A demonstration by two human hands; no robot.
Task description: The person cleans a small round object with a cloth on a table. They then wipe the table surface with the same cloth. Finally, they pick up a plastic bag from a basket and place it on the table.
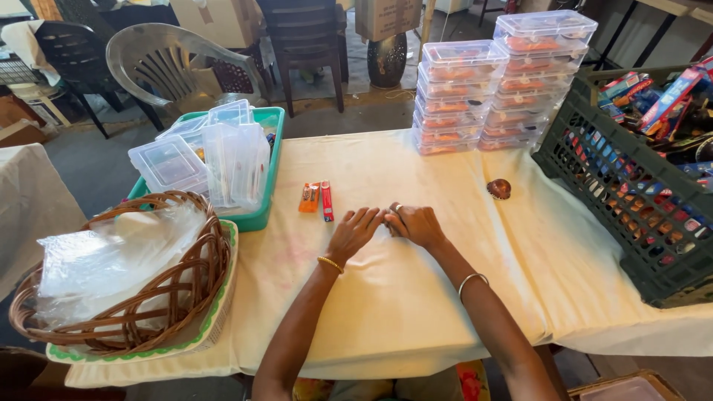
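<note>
My left hand (355,232) and my right hand (416,224) rest together on the cream tablecloth (386,297) near the table's middle, fingertips touching. The left hand's fingers lie flat and spread; the right hand's fingers are curled, and whether anything small sits under them is hidden. An orange lighter (309,197) and a red lighter (327,201) lie side by side just left of and beyond my left hand. A small round brown object (499,188) sits to the right of my right hand.
A teal tray (261,215) with clear plastic boxes stands at left, a wicker basket (186,297) with plastic bags in front of it. Two stacks of filled clear boxes (497,82) stand at the back. A dark green crate (616,193) of packaged goods fills the right side. Chairs stand behind the table.
</note>
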